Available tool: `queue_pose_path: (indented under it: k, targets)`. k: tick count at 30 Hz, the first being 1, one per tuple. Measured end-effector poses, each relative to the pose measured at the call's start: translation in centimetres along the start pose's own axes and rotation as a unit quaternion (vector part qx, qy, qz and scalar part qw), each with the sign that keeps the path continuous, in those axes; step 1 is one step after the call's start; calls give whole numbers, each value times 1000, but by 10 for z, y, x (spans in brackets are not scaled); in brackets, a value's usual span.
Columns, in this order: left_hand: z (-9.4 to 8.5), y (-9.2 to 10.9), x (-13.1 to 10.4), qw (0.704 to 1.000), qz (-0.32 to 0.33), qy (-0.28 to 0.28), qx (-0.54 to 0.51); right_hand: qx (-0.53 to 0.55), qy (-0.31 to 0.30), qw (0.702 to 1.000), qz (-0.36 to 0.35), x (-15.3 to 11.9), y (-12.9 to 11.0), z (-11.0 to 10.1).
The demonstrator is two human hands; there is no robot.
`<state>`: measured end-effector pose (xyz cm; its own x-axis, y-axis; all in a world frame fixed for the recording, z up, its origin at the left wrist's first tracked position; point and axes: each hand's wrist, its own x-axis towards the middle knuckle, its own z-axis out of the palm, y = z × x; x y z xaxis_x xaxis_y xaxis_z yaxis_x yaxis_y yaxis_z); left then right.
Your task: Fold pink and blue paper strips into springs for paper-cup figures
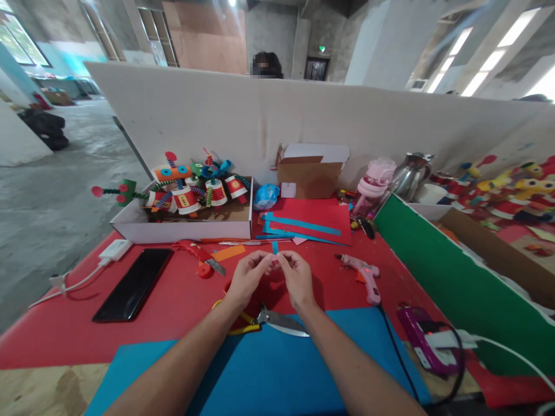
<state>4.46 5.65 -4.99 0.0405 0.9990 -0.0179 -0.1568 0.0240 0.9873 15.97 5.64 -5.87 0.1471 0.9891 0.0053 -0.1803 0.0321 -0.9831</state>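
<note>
Both hands meet over the red table covering, fingertips pinched together around a small blue paper strip [275, 247] that sticks up between them. My left hand [250, 276] is closed at the strip's left side, and my right hand [296, 278] is closed at its right. A bit of red or pink shows at the fingertips, too small to make out. Below the hands lie scissors [284, 323] with yellow handles, partly behind my left forearm. A pink glue gun [364, 274] rests to the right. An orange paper strip [229, 253] and a red cutter [197, 254] lie to the left.
A white box [186, 231] holds paper-cup figures at back left. Red sheets [316, 211] with blue strips lie behind the hands. A black phone [133, 284] is at left; a green box wall [433, 277] and purple power bank [427, 341] stand right. A person's head shows beyond the partition.
</note>
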Motion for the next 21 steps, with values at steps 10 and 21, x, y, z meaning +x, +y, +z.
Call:
queue_pose_path:
  k: [10, 21]
  targets:
    - [-7, 0, 4, 999, -8, 26, 44, 21, -89, 994, 60, 7, -5, -7]
    - [-7, -3, 7, 995, 19, 18, 93, 22, -87, 991, 97, 7, -4, -8]
